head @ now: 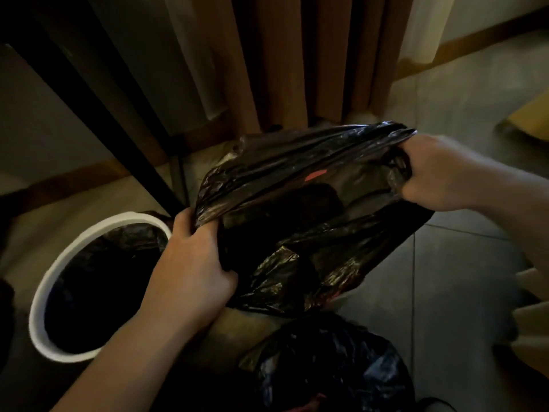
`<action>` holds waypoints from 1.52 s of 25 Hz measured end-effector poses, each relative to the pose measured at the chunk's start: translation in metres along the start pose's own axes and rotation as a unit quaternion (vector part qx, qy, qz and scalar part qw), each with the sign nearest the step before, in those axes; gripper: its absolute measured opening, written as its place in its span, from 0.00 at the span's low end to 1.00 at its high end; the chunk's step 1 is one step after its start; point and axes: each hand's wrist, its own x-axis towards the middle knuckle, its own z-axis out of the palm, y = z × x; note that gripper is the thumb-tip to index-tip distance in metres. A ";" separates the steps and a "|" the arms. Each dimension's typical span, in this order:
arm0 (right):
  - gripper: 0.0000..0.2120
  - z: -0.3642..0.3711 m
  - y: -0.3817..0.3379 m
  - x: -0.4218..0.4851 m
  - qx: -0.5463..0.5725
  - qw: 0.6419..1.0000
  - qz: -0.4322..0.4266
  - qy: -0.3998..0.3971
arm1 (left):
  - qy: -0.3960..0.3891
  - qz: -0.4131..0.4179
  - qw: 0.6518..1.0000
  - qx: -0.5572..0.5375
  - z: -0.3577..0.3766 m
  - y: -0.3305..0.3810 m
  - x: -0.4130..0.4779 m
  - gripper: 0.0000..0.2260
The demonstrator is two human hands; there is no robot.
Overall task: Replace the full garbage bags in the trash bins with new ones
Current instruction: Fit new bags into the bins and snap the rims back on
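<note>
Centre frame, a black bag (300,215) is stretched between two hands; the left hand (193,263) grips its lower-left edge, the right hand (433,173) its upper-right edge; a white bin (59,269) stands lower left; another bag (326,364) lies bottom centre.

A glossy black garbage bag (297,209) is shown at the centre, marked with one small red patch (315,175). A trash bin (37,316) with a plain white rim is fitted with a black liner (98,286). A second bag (326,361), black with a bluish sheen, is seen below. Brown curtain folds (282,55), pale grey floor tiles (460,263) and a brown skirting board (475,40) are seen behind.
</note>
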 end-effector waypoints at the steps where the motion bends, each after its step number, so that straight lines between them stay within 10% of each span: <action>1: 0.16 0.008 0.001 -0.001 0.028 0.999 0.001 -0.019 | -0.018 -0.007 1.000 -0.005 -0.001 0.000 0.003 0.40; 10: 0.21 0.016 -0.004 -0.002 0.101 0.988 -0.020 -0.119 | -0.040 0.077 0.983 -0.161 -0.033 -0.036 -0.007 0.41; 17: 0.41 -0.006 -0.044 -0.016 0.466 0.804 -0.137 -0.345 | -0.095 0.092 0.972 -0.196 -0.035 -0.027 0.006 0.54; 21: 0.41 0.023 -0.047 -0.007 0.493 0.823 -0.068 -0.274 | -0.174 0.068 0.949 -0.255 -0.018 -0.013 0.013 0.54; 28: 0.26 0.102 -0.078 0.019 0.129 0.955 -0.044 -0.263 | -0.299 -0.003 0.918 -0.259 0.048 0.017 0.052 0.58; 33: 0.12 0.157 -0.094 0.047 -0.098 0.913 -0.141 -0.370 | -0.373 -0.090 0.914 -0.133 0.116 0.029 0.089 0.35; 38: 0.20 0.209 -0.085 0.076 -0.244 0.816 -0.169 -0.496 | -0.424 -0.118 0.898 0.005 0.174 0.021 0.113 0.14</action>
